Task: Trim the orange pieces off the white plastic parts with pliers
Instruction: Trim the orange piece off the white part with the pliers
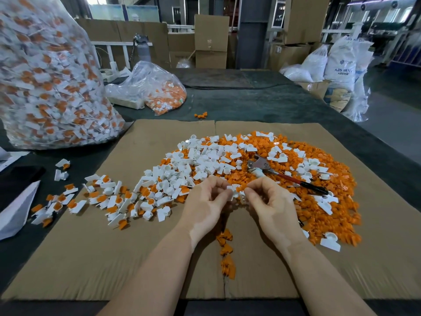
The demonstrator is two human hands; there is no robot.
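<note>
The small part [235, 190] pinched between the two hands is mostly hidden by fingertips: only a bit of white plastic with an orange piece on its right side shows, and its full shape is hard to make out. The left hand [205, 205] has its fingers curled in, gripping the white side of the part, and the right hand [268, 205] has its thumb and forefinger closed on the orange side; the part sits right between the two sets of fingertips, held just above the cardboard sheet [91, 258]. The pliers [282, 175] lie untouched on the heap of orange pieces [319, 201] just beyond the right hand, metal head toward the middle and red and black handle pointing right. A spread of trimmed white parts [200, 160] lies beyond the left hand, and untrimmed white-and-orange parts [109, 197] are scattered to the left. A short trail of orange scraps [226, 252] runs down the seam of the cardboard between the wrists. At the far left a large clear bag of untrimmed parts [50, 83] is cut off by the frame edge, and a smaller bag [159, 87] sits behind it.
</note>
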